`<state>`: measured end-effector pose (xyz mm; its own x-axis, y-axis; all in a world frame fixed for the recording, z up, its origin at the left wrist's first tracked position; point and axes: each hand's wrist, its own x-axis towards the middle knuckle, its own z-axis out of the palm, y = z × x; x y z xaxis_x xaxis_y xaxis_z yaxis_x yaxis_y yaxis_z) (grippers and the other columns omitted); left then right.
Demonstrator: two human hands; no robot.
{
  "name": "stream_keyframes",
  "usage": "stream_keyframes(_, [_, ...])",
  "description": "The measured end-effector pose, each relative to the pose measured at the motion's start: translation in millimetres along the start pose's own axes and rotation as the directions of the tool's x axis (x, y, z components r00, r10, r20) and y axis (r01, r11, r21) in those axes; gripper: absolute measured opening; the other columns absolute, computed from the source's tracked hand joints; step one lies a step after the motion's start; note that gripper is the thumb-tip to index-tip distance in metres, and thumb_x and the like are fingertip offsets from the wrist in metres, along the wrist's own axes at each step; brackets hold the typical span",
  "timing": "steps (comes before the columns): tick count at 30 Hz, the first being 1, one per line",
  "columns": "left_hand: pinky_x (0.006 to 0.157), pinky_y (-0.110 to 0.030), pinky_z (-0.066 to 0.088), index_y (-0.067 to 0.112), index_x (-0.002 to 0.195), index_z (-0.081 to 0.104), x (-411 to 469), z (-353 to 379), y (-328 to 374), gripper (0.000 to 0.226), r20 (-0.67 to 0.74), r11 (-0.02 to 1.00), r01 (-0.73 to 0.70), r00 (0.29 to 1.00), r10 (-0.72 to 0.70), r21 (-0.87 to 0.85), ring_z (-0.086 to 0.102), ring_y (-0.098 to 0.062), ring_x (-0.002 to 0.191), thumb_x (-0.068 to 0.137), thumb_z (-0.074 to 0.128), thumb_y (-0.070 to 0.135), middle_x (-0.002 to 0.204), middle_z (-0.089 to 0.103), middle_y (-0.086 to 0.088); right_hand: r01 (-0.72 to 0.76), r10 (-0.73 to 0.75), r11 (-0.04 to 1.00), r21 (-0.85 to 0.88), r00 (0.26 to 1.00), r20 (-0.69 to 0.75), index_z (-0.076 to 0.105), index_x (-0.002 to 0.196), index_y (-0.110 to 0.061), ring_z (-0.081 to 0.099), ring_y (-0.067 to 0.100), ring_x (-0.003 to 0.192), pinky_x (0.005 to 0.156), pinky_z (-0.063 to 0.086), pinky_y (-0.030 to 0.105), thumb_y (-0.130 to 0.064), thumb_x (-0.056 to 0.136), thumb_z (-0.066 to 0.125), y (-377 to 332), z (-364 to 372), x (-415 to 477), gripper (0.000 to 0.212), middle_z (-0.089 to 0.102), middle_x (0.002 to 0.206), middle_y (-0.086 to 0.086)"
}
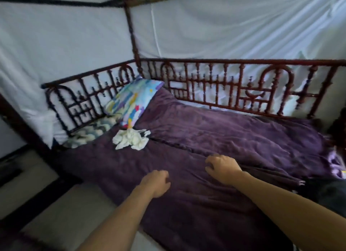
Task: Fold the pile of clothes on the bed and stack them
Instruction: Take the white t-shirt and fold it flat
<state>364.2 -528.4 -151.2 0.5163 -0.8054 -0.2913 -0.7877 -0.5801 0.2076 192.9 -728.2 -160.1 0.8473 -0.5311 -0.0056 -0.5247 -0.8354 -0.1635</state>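
Observation:
A purple blanket (234,136) covers the bed. A small crumpled white cloth (131,139) lies on it near the pillow, well beyond both hands. My left hand (156,183) hovers over the blanket's near part with its fingers curled and nothing in it. My right hand (221,166) is to its right, fingers bent down onto a fold of the purple blanket; whether it grips the fold is unclear. A dark garment (325,192) lies at the bed's right edge, partly cut off by the frame.
A colourful pillow (133,99) leans in the far left corner, with a blue-and-white patterned cloth (91,132) below it. A dark red ornate railing (224,86) runs along the back and left sides. White netting (224,26) hangs behind. The floor (56,213) lies at the left.

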Motion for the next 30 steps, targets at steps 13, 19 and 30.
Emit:
stream_keyframes(13, [0.092,-0.033,0.048,0.022,0.118,0.059,-38.9,-72.0,-325.0,0.036,-0.048,0.965,0.252,0.966,-0.256,-0.075,0.059,-0.021,0.111,0.088,0.057,0.041,0.121,0.063,-0.001,0.208,-0.212,0.975,0.073,0.976,0.053,0.057,0.114,-0.029,0.058,0.025,0.110,0.083,0.045,0.032,-0.047,0.092,0.048,-284.6,56.3,167.0,0.029,0.056,0.118,-0.002])
stream_keyframes(19, [0.097,-0.034,0.046,0.020,0.124,0.057,-11.5,-86.4,-403.6,0.039,-0.044,0.958,0.266,0.961,-0.272,-0.106,0.057,-0.025,0.115,0.089,0.056,0.039,0.125,0.061,-0.006,0.226,-0.234,0.969,0.096,0.970,0.071,0.060,0.110,-0.030,0.059,0.020,0.106,0.084,0.047,0.031,-0.045,0.091,0.049,-333.2,76.1,226.5,0.026,0.060,0.117,-0.005])
stream_keyframes(30, [0.098,-0.033,0.044,0.022,0.130,0.052,153.5,-95.3,-513.6,0.044,0.097,0.965,0.237,0.969,-0.226,-0.112,0.052,-0.024,0.118,0.091,0.052,0.043,0.131,0.055,-0.004,0.055,-0.077,0.990,0.130,0.983,0.169,0.059,0.112,-0.032,0.059,0.018,0.110,0.080,0.042,0.029,-0.046,0.089,0.051,-344.8,164.5,403.4,0.028,0.062,0.119,-0.008])
